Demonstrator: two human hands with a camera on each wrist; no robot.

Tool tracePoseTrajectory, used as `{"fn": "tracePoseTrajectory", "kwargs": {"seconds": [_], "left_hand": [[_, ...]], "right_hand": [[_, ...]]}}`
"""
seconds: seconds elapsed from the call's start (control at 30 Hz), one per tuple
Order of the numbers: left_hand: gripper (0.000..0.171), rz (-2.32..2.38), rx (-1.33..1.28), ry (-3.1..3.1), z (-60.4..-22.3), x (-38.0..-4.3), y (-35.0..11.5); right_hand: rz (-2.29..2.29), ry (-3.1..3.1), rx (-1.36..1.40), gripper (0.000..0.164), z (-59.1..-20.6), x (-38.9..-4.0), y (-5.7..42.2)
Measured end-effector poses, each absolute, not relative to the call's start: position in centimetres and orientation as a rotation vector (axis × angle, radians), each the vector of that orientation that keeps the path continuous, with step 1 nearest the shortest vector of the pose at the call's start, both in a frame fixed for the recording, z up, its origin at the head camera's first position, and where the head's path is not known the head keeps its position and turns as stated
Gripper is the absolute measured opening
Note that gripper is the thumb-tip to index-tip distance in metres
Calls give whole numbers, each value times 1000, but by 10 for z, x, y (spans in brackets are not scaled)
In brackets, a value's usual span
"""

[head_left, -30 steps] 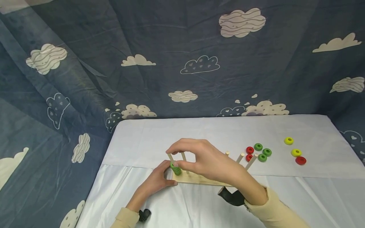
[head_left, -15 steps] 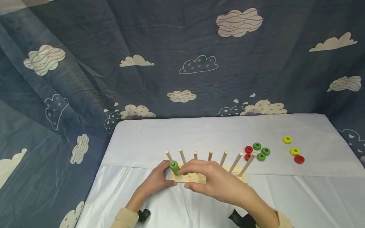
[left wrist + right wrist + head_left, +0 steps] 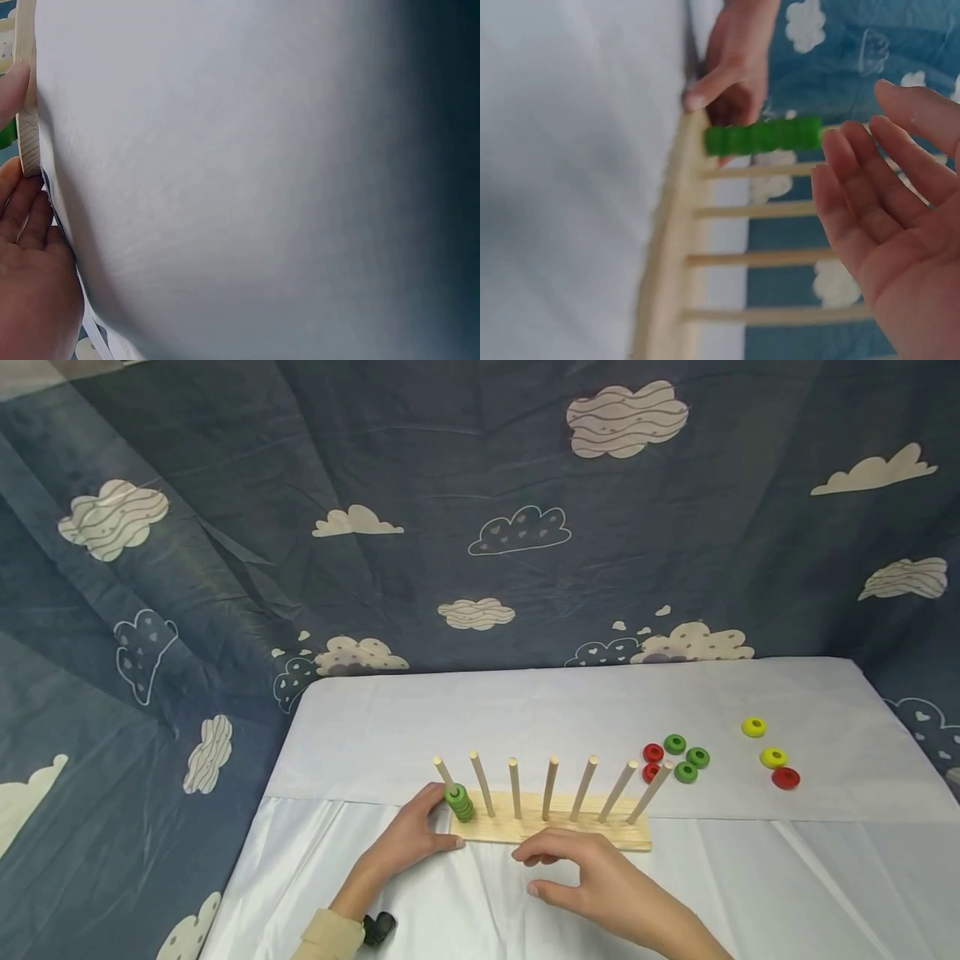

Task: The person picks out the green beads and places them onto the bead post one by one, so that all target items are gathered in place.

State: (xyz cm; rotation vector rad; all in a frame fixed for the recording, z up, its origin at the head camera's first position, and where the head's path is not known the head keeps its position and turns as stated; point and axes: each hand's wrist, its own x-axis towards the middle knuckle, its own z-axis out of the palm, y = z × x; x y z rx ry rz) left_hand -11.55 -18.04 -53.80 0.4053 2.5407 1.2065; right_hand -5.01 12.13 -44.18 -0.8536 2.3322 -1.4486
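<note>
A pale wooden peg board (image 3: 517,832) with a row of upright pegs lies near the front of the table in the head view. Several green rings (image 3: 460,804) are stacked on its leftmost peg, the other pegs being bare. At that end my left hand (image 3: 408,837) holds the base, thumb on the front edge and fingers round the side and back. My right hand (image 3: 596,885) hovers just in front of the board with relaxed, bent fingers and nothing in them. The right wrist view shows this empty palm beside the green stack (image 3: 763,137).
Right of the board lie two red rings (image 3: 652,752) and several green rings (image 3: 686,772). Farther right are two yellow rings (image 3: 774,757) and a red piece (image 3: 786,778). A dark cloud-patterned cloth (image 3: 517,577) hangs behind the white-covered table (image 3: 465,718).
My right hand has left the top of the leftmost peg and drawn back toward the front right, its fingers spread from the green stack. My left hand stays on the board's end.
</note>
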Motion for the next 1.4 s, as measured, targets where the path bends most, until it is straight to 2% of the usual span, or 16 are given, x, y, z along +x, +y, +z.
{"fn": "tracePoseTrajectory", "kwargs": {"seconds": [0.43, 0.83, 1.4], "left_hand": [[75, 1206, 386, 2551, -536, -114, -181], [76, 1188, 379, 2559, -539, -113, -180], [77, 1176, 388, 2551, -538, -115, -179]], "right_hand": [[-1494, 2506, -601, 27, -477, -35, 172], [-1384, 2615, -94, 34, -483, -36, 214], [-1173, 2842, -19, 40, -488, -65, 277]]}}
